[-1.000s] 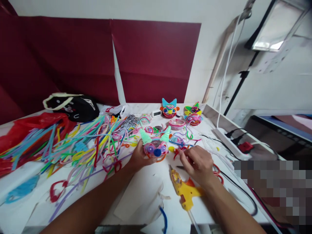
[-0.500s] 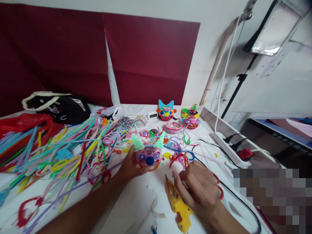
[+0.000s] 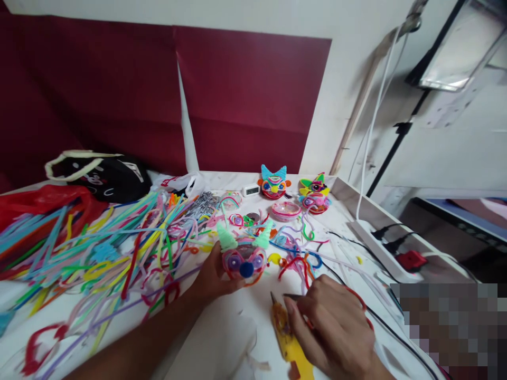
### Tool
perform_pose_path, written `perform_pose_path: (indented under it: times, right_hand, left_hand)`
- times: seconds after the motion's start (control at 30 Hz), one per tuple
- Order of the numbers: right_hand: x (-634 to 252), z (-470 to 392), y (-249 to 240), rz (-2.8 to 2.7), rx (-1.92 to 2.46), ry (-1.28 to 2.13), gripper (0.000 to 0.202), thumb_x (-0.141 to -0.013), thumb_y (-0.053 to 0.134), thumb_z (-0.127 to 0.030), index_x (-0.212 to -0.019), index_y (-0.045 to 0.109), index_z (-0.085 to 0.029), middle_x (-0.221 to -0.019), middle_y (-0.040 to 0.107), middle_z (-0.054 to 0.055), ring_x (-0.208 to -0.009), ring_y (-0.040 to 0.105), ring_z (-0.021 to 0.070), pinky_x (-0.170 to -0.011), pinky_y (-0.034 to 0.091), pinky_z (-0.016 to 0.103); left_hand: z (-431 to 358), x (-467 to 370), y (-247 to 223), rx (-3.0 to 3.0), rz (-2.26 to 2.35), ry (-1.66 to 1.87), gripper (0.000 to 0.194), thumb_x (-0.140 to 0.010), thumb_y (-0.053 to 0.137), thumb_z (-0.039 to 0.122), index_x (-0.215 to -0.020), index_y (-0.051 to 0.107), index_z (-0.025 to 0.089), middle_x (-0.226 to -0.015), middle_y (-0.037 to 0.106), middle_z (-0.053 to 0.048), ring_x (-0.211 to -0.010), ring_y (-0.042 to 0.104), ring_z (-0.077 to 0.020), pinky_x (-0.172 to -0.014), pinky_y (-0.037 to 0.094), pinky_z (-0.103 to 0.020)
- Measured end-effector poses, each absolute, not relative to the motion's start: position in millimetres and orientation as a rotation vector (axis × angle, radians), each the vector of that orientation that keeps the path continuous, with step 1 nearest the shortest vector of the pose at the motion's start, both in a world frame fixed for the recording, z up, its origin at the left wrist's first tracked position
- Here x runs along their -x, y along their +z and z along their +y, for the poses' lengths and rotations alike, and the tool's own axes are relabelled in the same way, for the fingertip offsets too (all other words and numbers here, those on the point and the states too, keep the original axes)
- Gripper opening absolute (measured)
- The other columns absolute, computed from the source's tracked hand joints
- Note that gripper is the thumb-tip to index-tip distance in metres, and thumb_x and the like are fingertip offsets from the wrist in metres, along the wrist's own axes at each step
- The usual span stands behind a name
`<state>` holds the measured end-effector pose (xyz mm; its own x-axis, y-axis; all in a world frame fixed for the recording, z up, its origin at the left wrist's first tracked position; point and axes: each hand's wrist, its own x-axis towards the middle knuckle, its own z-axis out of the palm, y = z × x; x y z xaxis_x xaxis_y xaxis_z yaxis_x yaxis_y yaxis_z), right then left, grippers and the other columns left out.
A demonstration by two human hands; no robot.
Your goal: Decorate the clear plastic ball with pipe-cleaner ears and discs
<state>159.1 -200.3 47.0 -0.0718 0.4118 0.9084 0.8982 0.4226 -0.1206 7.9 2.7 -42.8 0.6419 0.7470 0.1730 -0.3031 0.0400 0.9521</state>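
My left hand (image 3: 214, 277) is closed on the left side of a pink pipe-cleaner face (image 3: 244, 259) with pale green ears, purple eyes and a blue nose. Closed fingers of my right hand (image 3: 335, 316) cover most of a pair of scissors; their red handles (image 3: 362, 298) show on its far side and a dark tip (image 3: 292, 296) pokes out on the left. Partly under that hand lies a yellow glue gun (image 3: 285, 338), its nozzle pointing away from me. Tangled red, pink and blue pipe cleaners (image 3: 299, 262) lie just beyond.
Loose pipe cleaners (image 3: 130, 237) cover the left side. Finished faces (image 3: 273, 182) and a pink ring (image 3: 285, 210) stand at the back, near a small white clock (image 3: 251, 190). A power strip (image 3: 382, 250) with cables runs along the right edge.
The view has shifted slightly. My right hand has moved a little right and nearer, and a dark scissor tip now shows by its fingers. My left hand keeps holding the face.
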Motion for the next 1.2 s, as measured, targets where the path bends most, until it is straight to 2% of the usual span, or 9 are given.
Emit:
perform_pose_path:
  times: [0.2, 0.4, 0.53, 0.63, 0.77, 0.93, 1.1, 1.2]
  right_hand:
    - [-162.8, -196.4, 41.3, -1.695, 1.212, -0.627, 0.025, -0.082, 0.065, -0.002, -0.071, 0.052, -0.020, -0.054, 0.047, -0.004, -0.052, 0.037, 0.0113, -0.053, 0.026, 0.032]
    - [-156.9, -191.4, 47.3, -1.818, 1.236, -0.849, 0.034, -0.086, 0.062, -0.006, -0.060, 0.046, -0.021, -0.052, 0.043, -0.005, -0.050, 0.033, 0.0115, -0.053, 0.022, 0.033]
    - [-158.5, -205.4, 53.8, -1.894, 1.314, -0.928, 0.035, -0.088, 0.060, -0.009, -0.059, 0.045, -0.021, -0.053, 0.044, -0.005, -0.051, 0.035, 0.0119, -0.054, 0.024, 0.033]
    - [-167.0, -231.0, 51.5, -1.835, 1.415, -0.916, 0.029, -0.088, 0.061, -0.010, -0.065, 0.049, -0.020, -0.056, 0.045, -0.004, -0.052, 0.037, 0.0129, -0.054, 0.026, 0.032]
    - [-181.1, -271.9, 32.3, -1.721, 1.667, -0.908, 0.024, -0.089, 0.062, -0.012, -0.070, 0.051, -0.020, -0.057, 0.045, -0.003, -0.054, 0.038, 0.0139, -0.055, 0.031, 0.031]
    - [-193.8, -307.2, -0.8, -1.561, 1.985, -0.924, 0.006, -0.094, 0.057, -0.019, -0.088, 0.060, -0.017, -0.074, 0.059, 0.005, -0.068, 0.051, 0.0190, -0.065, 0.038, 0.032]
    - [-201.3, -321.0, -20.8, -1.558, 2.121, -0.812, 0.011, -0.095, 0.055, -0.023, -0.099, 0.063, -0.016, -0.091, 0.065, 0.010, -0.081, 0.056, 0.0231, -0.071, 0.043, 0.036]
    - [-197.3, -321.0, -20.6, -1.632, 2.074, -0.664, 0.017, -0.096, 0.056, -0.026, -0.109, 0.062, -0.017, -0.102, 0.066, 0.011, -0.093, 0.058, 0.0244, -0.080, 0.046, 0.039]
  left_hand:
    - [-2.1, -3.7, -27.9, -1.398, 0.418, 0.825, 0.077, -0.044, 0.089, 0.011, -0.112, 0.059, 0.028, -0.114, 0.072, -0.008, -0.108, 0.067, -0.0383, -0.091, 0.056, -0.050]
    - [-8.2, -7.1, -14.2, -1.434, 0.417, 0.917, 0.060, -0.047, 0.089, 0.017, -0.095, 0.054, 0.025, -0.100, 0.073, -0.005, -0.097, 0.070, -0.0334, -0.083, 0.060, -0.046]
    - [-12.4, -9.4, -9.9, -1.397, 0.463, 1.022, 0.060, -0.045, 0.090, 0.019, -0.089, 0.050, 0.025, -0.095, 0.071, -0.003, -0.094, 0.069, -0.0304, -0.083, 0.060, -0.046]
    - [-16.9, -10.2, -7.0, -1.375, 0.463, 1.033, 0.061, -0.046, 0.090, 0.020, -0.090, 0.048, 0.025, -0.097, 0.070, -0.003, -0.100, 0.068, -0.0312, -0.091, 0.057, -0.048]
    - [-21.7, -11.8, -4.0, -1.381, 0.450, 1.020, 0.062, -0.048, 0.090, 0.021, -0.090, 0.046, 0.025, -0.096, 0.071, -0.002, -0.101, 0.069, -0.0311, -0.093, 0.056, -0.050]
    - [-22.5, -11.1, -3.2, -1.350, 0.421, 0.930, 0.066, -0.045, 0.092, 0.019, -0.089, 0.043, 0.024, -0.099, 0.072, -0.003, -0.103, 0.069, -0.0314, -0.096, 0.055, -0.050]
    - [-20.5, -6.9, -1.4, -1.375, 0.444, 0.908, 0.064, -0.045, 0.091, 0.018, -0.086, 0.042, 0.024, -0.094, 0.072, -0.001, -0.099, 0.070, -0.0281, -0.092, 0.057, -0.045]
    - [-20.7, -6.4, 0.4, -1.383, 0.449, 0.924, 0.062, -0.046, 0.091, 0.019, -0.083, 0.041, 0.024, -0.092, 0.071, 0.000, -0.097, 0.070, -0.0272, -0.089, 0.058, -0.043]
